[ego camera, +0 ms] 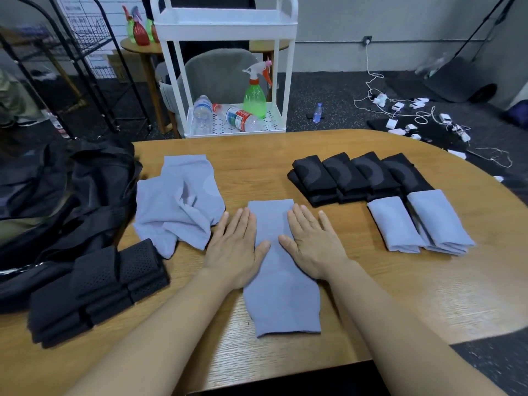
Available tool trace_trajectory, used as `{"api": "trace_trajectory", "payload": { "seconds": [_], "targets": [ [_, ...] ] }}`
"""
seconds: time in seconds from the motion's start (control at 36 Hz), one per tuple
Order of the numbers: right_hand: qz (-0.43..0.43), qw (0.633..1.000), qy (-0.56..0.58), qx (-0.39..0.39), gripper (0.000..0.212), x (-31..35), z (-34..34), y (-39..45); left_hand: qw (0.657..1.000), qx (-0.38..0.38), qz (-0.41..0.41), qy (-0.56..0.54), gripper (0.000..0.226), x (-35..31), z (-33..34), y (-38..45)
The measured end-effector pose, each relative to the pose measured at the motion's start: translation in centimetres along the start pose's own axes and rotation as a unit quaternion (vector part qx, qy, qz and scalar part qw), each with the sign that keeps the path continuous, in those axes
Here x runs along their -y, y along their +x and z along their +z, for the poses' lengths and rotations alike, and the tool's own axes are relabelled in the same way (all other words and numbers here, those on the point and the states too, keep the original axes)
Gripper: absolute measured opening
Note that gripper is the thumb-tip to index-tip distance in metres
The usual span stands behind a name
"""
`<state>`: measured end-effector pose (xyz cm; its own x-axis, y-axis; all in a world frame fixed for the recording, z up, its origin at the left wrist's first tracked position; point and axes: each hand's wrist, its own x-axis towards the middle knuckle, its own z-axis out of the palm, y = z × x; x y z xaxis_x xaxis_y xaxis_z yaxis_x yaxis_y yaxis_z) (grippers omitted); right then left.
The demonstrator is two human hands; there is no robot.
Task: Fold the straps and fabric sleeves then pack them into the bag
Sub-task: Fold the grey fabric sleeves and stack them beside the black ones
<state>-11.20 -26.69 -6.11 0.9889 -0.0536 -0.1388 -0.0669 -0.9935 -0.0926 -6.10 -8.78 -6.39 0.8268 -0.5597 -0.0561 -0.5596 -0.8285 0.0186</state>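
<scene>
A grey sleeve (281, 270) lies flat on the table (400, 281) straight ahead of the person, its long axis running from the near edge away toward the far side, the wider end nearest; the left hand (233, 247) and right hand (311, 242) press palm-down on its two long sides, fingers (245, 221) straight and spread, gripping nothing; the thumbs point inward over the cloth. Just left of it sits a crumpled heap of unfolded sleeves (178, 201) in the same grey; nearer and further left, a stack of black mesh straps (97, 287), folded; beyond them the open black bag (65, 195) slumps over the table's left edge. To the right, two folded grey sleeves (420, 221) lie side by side, and behind those a row of folded black sleeves (357, 175). The table is pale wood with a rounded far edge; past it stand a white cart (228, 32) holding bottles (228, 115) and a green sprayer (254, 95), a grey chair (220, 75), black wire racks (85, 52), and white cables (405, 110) strewn over dark floor.
</scene>
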Motion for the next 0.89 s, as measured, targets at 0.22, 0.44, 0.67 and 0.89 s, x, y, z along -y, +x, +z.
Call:
{"api": "trace_trajectory", "payload": {
  "seconds": [0.22, 0.44, 0.67, 0.89],
  "targets": [
    [0.023, 0.987, 0.151, -0.047, 0.075, 2.1, -1.4, -3.9, 0.978, -0.014, -0.082, -0.191, 0.061, -2.9, -1.6, -2.9],
    [0.006, 0.922, 0.385, -0.051, 0.059, 5.4, -1.2, -7.6, 0.976, 0.008, -0.057, -0.212, 0.057, -5.3, -1.1, -5.7],
    [0.025, 0.955, 0.292, -0.045, 0.061, 5.0, 0.0, -7.6, 0.992, 0.005, -0.033, -0.123, 0.079, -5.6, -0.3, -6.6],
    [0.018, 0.995, 0.092, -0.021, 0.099, 4.1, 1.8, -8.1, 0.999, 0.006, -0.007, -0.037, 0.089, -5.2, 0.9, -7.2]
  ]
}}
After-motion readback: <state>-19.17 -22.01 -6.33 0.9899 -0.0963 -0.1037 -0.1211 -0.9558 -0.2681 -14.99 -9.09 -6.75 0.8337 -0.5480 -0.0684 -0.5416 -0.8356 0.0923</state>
